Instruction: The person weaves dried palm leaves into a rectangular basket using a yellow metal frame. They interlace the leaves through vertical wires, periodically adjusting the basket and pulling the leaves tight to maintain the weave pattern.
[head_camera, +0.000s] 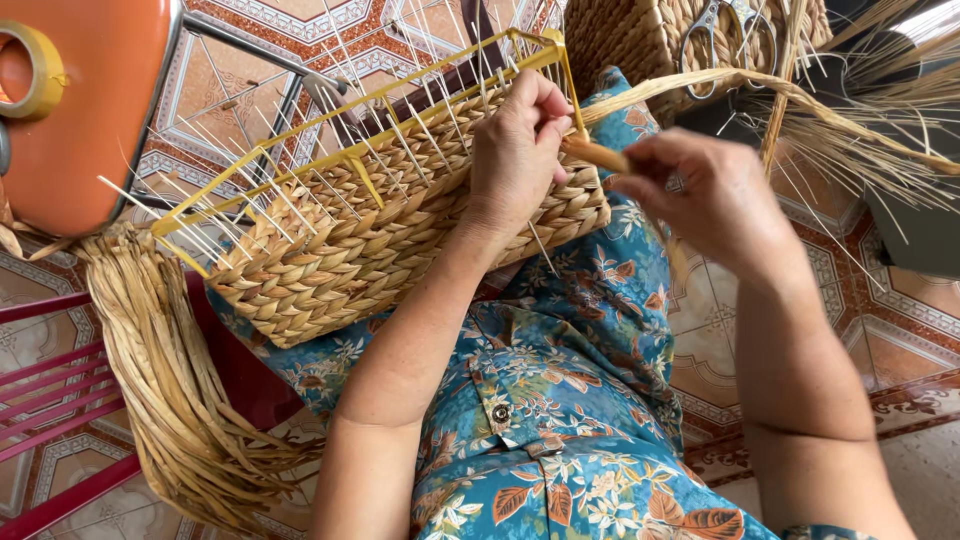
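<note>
A half-woven straw basket (370, 235) on a yellow wire frame (330, 115) rests on my lap, with several thin white spokes sticking up from its rim. My left hand (520, 150) presses on the basket's near corner, fingers curled over the rim. My right hand (705, 195) pinches a twisted straw strand (600, 155) just right of that corner; the strand runs up and right toward a loose bundle of straw (860, 110).
An orange stool seat (100, 110) with a yellow tape roll (35, 70) stands at upper left. A bundle of dried straw (170, 390) hangs over a red chair (50, 400) at left. Scissors (735, 35) lie on another woven basket (630, 40) at top. Patterned floor tiles lie all around.
</note>
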